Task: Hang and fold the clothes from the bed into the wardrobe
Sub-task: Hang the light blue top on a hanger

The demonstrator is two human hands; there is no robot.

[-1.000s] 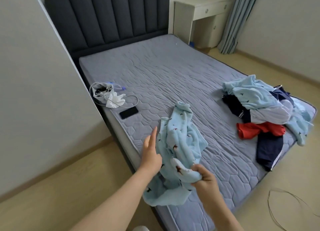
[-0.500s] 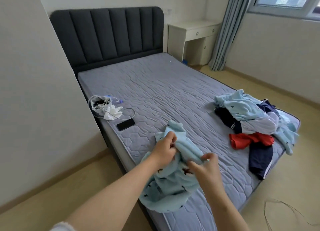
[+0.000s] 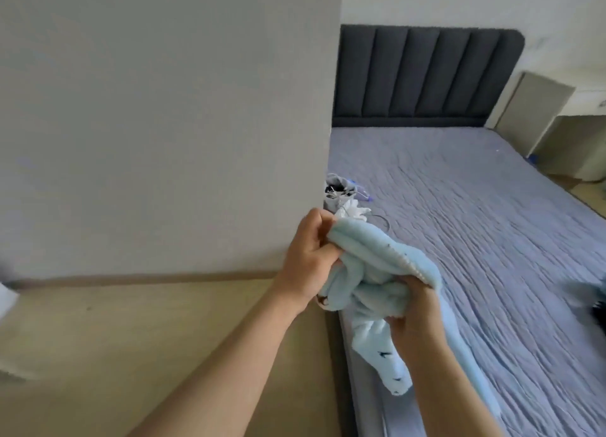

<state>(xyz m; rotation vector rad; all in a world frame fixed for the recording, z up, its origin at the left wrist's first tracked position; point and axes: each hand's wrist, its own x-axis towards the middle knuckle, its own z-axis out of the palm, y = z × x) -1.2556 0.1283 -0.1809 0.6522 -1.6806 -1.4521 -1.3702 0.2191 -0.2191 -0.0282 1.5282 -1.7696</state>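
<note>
Bedroom: grey wall [image 3: 164,125] fills the left of the view, beige floor [image 3: 131,338] below it, and one bed [image 3: 475,223] with a quilted lilac-grey mattress runs back to a dark padded headboard [image 3: 423,76]. One pale desk [image 3: 541,115] stands past the bed's far right corner. One light blue fleece garment [image 3: 370,263], printed with small dark marks, is held up over the bed's near left edge, not lying on the mattress; its loose end hangs down beside the bed frame. Two hands, both on it. Left hand [image 3: 308,259]: fingers curled tight around a bunched upper edge. Right hand [image 3: 414,318]: clamped on a gathered fold lower down, thumb side towards the camera. Judgement: two separate grips keep the cloth bunched and under control, probably to find a hem or collar before folding or hanging. Which part of the garment each hand has cannot be told. One small bundle [image 3: 344,197] of pale cloth and cords sits at the bed's left edge, just behind the left hand. A dark blurred shape [image 3: 593,302] shows at the bed's right side, item count unreadable. No wardrobe in view.
</note>
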